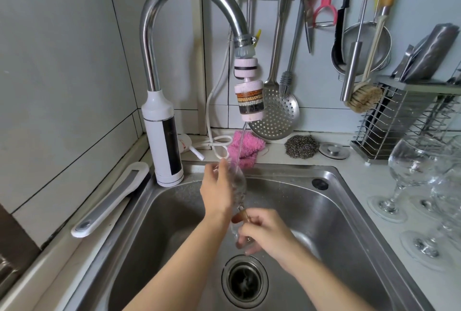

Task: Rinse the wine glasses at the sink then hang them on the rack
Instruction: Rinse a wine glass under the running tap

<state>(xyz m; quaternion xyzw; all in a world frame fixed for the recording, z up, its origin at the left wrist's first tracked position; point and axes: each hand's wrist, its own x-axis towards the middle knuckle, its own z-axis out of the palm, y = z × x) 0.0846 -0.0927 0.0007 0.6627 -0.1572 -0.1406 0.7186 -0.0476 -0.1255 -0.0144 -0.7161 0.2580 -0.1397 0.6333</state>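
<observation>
Over the steel sink (331, 213) I hold a clear wine glass (240, 187) tilted under the thin stream from the tap's filter head (249, 99). My left hand (217, 189) wraps around the bowl of the glass, fingers curled on its far side. My right hand (264, 232) grips the foot and stem lower down, above the drain (245, 279). Water runs over the bowl. Several more wine glasses (411, 171) stand upright on the counter at the right.
A curved tap (159, 26) with a white base rises at the back left. Utensils hang on the tiled wall; a wire rack (399, 121) sits back right. A pink cloth (245, 147), steel scourer (301, 146) and sink plug (333, 151) lie behind the sink.
</observation>
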